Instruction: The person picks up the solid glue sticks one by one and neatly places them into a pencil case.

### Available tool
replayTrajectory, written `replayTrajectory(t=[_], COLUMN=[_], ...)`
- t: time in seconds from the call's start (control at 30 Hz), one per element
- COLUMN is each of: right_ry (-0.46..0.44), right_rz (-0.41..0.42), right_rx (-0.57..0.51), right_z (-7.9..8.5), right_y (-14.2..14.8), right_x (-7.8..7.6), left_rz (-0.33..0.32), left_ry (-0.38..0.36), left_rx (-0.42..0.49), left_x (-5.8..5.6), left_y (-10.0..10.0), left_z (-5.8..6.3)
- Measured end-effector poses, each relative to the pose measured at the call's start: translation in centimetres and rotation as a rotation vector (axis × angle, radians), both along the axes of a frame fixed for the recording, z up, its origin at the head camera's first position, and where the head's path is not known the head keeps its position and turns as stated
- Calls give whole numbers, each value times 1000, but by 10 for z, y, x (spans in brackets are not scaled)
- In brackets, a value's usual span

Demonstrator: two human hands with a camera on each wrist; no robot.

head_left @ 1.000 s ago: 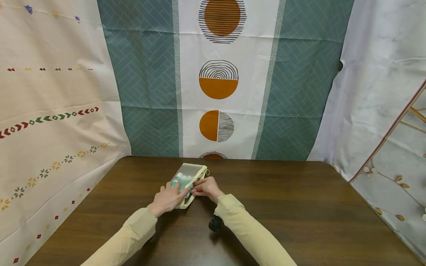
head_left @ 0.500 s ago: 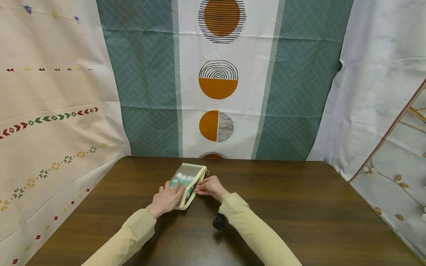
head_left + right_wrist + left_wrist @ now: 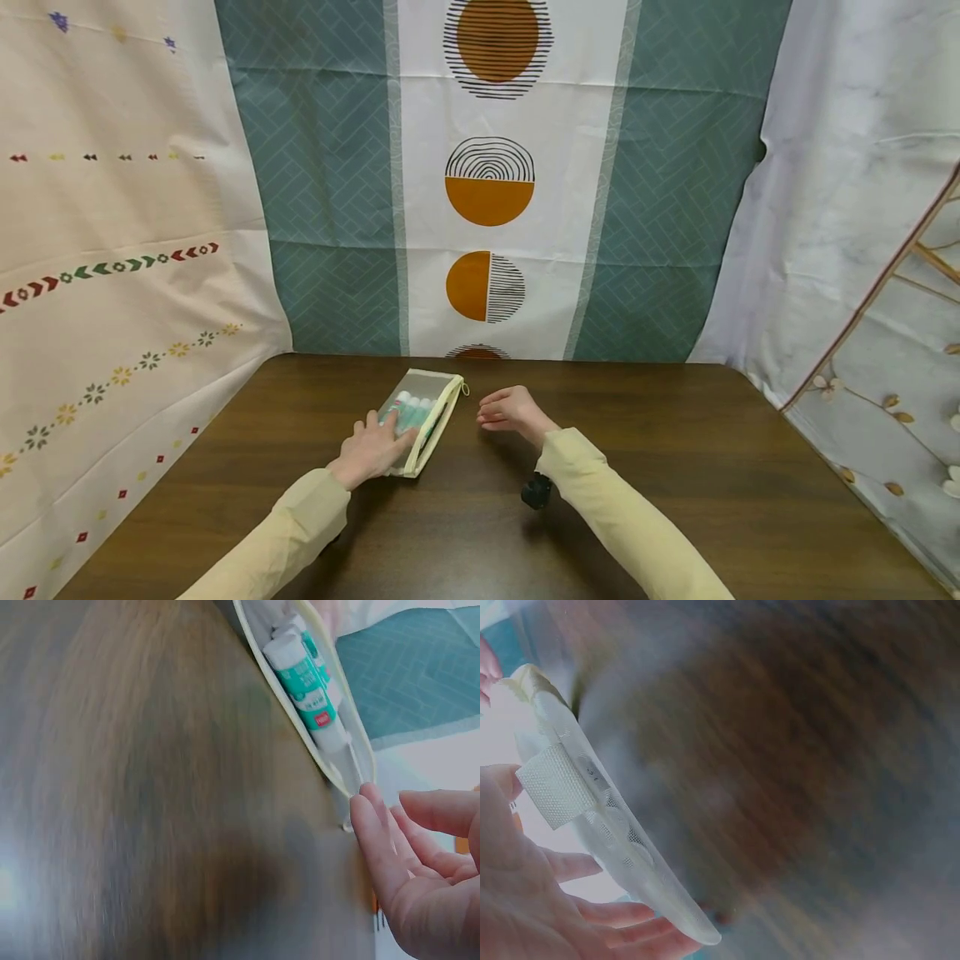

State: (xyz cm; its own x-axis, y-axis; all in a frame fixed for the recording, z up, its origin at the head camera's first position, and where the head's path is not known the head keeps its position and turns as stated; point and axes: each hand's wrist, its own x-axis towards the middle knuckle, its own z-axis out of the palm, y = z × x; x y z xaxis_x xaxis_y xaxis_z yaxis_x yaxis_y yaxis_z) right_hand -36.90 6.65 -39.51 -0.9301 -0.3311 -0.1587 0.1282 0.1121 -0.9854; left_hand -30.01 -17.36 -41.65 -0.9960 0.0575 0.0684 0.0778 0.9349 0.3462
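A pale yellow zip pouch (image 3: 427, 382) with see-through mesh lies at a slant on the table, left of centre. Inside it several white-and-green glue sticks (image 3: 411, 412) lie side by side. My left hand (image 3: 369, 450) rests on the pouch's near left part with fingers spread. Seen from the right wrist, the pouch's mouth gapes along its side, and a glue stick (image 3: 306, 690) shows within. My right hand (image 3: 517, 412) hovers to the right of the pouch, apart from it, its fingers loosely bent and holding nothing.
The dark brown wooden table (image 3: 660, 467) stretches out on both sides of the pouch. Behind it hangs a patterned cloth (image 3: 487, 283), with more cloth at left and right. A black wrist device (image 3: 536, 492) hangs under the right sleeve.
My right hand has come away from the pouch's open side and moved right, with nothing in it. The left hand stays on the pouch, shifting only slightly.
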Motion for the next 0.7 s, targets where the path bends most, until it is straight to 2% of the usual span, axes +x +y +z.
replayTrajectory(t=[0.33, 0.5, 0.6, 0.7], right_ry=[45, 94, 144, 231], right_rz=[5, 0, -21, -44], right_rx=[16, 37, 90, 190], right_z=[10, 14, 18, 23], right_y=[31, 49, 61, 77], right_x=[1, 4, 6, 8], left_rz=[29, 38, 43, 41], left_ry=[-47, -43, -42, -41], left_rx=[-11, -15, -9, 6], left_x=[0, -1, -1, -1], left_y=[-2, -3, -5, -10], left_z=[3, 4, 8, 14])
